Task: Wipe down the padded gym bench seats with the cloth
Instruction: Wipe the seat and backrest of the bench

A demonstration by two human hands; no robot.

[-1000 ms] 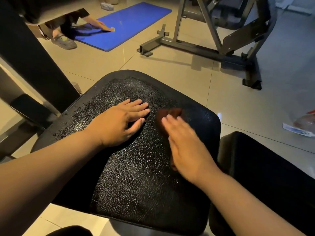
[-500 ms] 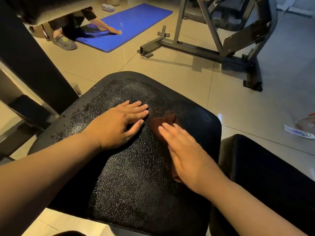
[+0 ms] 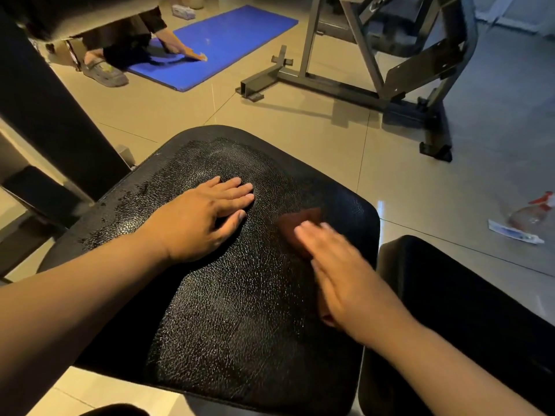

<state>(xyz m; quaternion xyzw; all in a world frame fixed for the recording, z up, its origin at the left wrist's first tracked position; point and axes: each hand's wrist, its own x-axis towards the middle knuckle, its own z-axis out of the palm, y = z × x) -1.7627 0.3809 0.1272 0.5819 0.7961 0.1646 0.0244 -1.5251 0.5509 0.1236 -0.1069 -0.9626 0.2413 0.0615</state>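
Observation:
A black padded bench seat (image 3: 240, 325) with a grainy, wet-looking surface fills the middle of the view. My left hand (image 3: 204, 217) lies flat on its upper middle, fingers straight. My right hand (image 3: 339, 271), blurred by motion, presses a dark reddish-brown cloth (image 3: 297, 223) flat against the seat near its right edge; most of the cloth is hidden under the palm. A second black pad (image 3: 468, 310) stands just right of the seat.
A grey metal gym frame (image 3: 375, 73) stands on the tiled floor at the back right. A blue mat (image 3: 234, 40) lies at the back left, where another person wipes it. A spray bottle (image 3: 531, 214) lies on the floor at far right. A dark upright post (image 3: 51, 115) rises at left.
My right hand has slid the cloth to the right across the seat, away from my left hand. My left hand has stayed flat in place.

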